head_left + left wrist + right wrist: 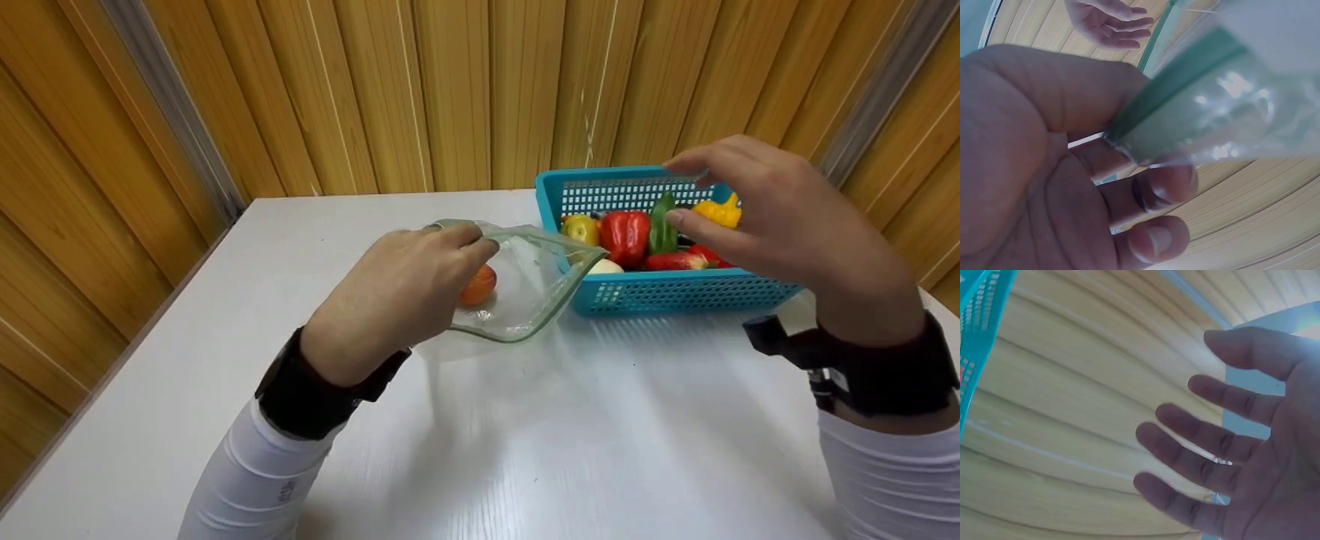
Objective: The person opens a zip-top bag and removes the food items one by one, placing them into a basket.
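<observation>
My left hand (394,292) pinches the edge of a clear plastic bag (1185,124) with a green rim, near the middle of the table. A round orange-red fruit (480,286), partly hidden by the fingers, shows at the bag. The bag's far corner reaches the left front of a turquoise basket (675,294). Above the basket's right side my right hand (780,214) is raised, its fingers spread apart and holding nothing. In the right wrist view, the spread fingers (1190,447) are plainly bare.
Inside the basket lie a red bell pepper (625,236), a green pepper (663,225), a yellow vegetable (718,213), a yellow-green fruit (581,229) and other produce. The white table (525,427) meets a wood-panelled wall (450,97) behind.
</observation>
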`<state>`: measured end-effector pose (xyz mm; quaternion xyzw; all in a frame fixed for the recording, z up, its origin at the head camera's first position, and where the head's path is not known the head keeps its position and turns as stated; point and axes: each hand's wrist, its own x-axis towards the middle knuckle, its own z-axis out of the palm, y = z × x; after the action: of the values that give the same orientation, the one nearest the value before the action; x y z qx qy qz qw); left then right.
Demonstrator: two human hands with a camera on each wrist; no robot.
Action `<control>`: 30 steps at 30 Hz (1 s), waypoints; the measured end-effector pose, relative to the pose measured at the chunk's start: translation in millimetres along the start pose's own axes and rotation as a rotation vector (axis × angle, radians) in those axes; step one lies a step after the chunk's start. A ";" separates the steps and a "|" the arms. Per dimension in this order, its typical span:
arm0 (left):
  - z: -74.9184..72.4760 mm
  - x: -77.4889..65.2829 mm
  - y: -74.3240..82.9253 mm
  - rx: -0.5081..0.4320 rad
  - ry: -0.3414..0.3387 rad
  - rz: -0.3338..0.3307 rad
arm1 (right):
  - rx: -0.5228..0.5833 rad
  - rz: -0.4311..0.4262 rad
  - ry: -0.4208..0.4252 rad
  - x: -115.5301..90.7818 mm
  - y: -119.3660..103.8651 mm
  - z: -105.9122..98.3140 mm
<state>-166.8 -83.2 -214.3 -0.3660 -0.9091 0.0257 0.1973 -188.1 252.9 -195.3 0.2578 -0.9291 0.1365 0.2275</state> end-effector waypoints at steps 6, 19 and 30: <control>1.2 1.0 1.8 0.003 0.015 0.014 | 0.056 -0.316 0.071 -4.4 -14.1 6.0; 6.2 2.7 4.8 0.043 0.018 0.044 | 0.161 -0.514 -0.114 11.3 -67.9 58.2; 8.8 -2.3 5.3 0.022 0.053 0.036 | 0.030 -0.497 -0.336 46.6 -95.8 109.5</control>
<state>-165.2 -80.0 -224.2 -0.3808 -0.8965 0.0296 0.2246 -210.4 113.3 -253.4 0.4995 -0.8601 0.0456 0.0930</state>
